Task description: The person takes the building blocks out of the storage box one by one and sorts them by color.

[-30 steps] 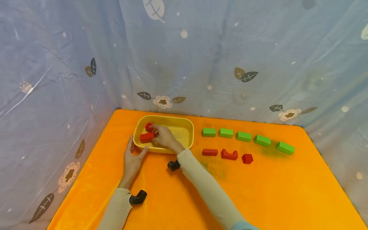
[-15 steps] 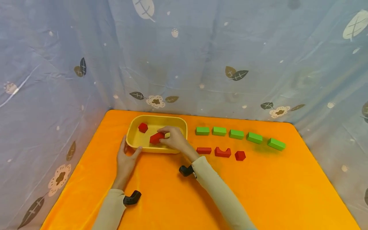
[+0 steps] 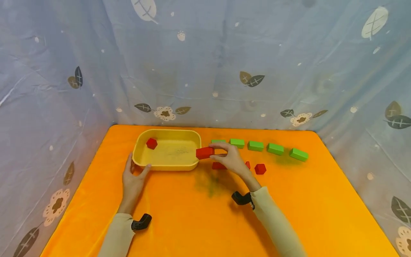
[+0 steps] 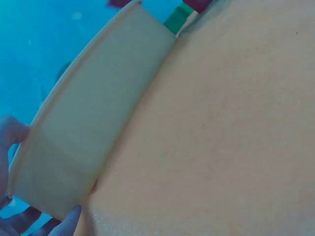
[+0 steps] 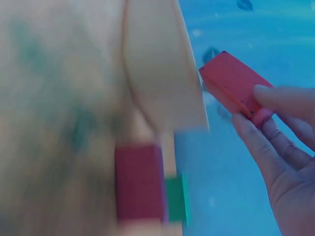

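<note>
In the head view my right hand [image 3: 232, 157] pinches a long red block [image 3: 204, 152] between thumb and fingers, at the right rim of the yellow tub [image 3: 167, 167]. The right wrist view shows the same red block [image 5: 234, 81] jutting out from the fingertips. My left hand [image 3: 133, 184] grips the tub's near left corner, thumb at the front rim and fingers round the left side. From the left wrist, the tub's outer wall [image 4: 93, 113] lies between thumb and fingers. One small red block [image 3: 152, 143] is inside the tub.
Several green blocks [image 3: 255, 145] form a row to the tub's right. In front of them are a flat red block [image 3: 219, 166], a notched red block mostly behind my right hand, and a small red block [image 3: 260, 169]. A patterned curtain [image 3: 205, 71] surrounds the orange table [image 3: 186, 214].
My right hand has lifted the long red block from the tub and carried it right to the rim. The left hand keeps its grip on the corner. The head view has shifted right.
</note>
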`<state>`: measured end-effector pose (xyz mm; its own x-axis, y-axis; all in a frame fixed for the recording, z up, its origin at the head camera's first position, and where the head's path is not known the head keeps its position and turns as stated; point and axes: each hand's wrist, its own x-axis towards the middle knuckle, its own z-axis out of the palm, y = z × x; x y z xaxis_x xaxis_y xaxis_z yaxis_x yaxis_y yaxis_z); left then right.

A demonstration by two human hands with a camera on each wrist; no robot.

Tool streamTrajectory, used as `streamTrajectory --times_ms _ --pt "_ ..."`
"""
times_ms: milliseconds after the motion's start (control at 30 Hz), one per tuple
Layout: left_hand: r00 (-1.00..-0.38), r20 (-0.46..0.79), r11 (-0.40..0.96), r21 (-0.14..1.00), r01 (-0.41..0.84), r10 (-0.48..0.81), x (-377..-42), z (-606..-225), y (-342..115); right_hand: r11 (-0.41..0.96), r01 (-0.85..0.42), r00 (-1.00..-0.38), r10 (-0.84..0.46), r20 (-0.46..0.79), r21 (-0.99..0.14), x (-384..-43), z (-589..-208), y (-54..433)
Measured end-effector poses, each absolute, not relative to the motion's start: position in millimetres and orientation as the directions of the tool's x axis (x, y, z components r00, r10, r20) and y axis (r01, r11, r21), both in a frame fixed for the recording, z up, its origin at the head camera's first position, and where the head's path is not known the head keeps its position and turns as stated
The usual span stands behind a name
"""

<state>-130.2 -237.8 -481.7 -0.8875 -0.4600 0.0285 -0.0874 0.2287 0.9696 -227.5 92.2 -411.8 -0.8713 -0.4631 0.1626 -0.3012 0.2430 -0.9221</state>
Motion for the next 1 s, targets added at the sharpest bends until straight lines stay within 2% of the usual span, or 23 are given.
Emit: streamTrajectory --times_ms 100,300,567,800,1000 --pt "-0.883 0.028 0.226 0.97 -0.089 -0.468 -129 -480 -237 0.262 -0.317 -0.886 -0.424 0.186 -0.911 -232 -431 128" --pt "-0.876 -0.006 0.207 0.971 -0.121 -0.482 -128 -480 -238 0.336 -0.39 -0.901 -0.332 0.279 -0.857 -227 -438 198" --pt "-0.884 0.0 0.213 0.971 -0.112 -0.467 -131 -479 -236 0.429 -0.366 -0.93 -0.188 0.315 -0.826 -214 -440 285" --pt "-0.881 -0.005 0.226 0.966 -0.126 -0.473 -131 -480 -237 0.65 -0.383 -0.918 -0.191 0.347 -0.656 -208 -457 314" --pt "-0.882 0.002 0.221 0.968 -0.116 -0.471 -132 -480 -237 0.696 -0.354 -0.931 -0.195 0.309 -0.625 -209 -467 323"
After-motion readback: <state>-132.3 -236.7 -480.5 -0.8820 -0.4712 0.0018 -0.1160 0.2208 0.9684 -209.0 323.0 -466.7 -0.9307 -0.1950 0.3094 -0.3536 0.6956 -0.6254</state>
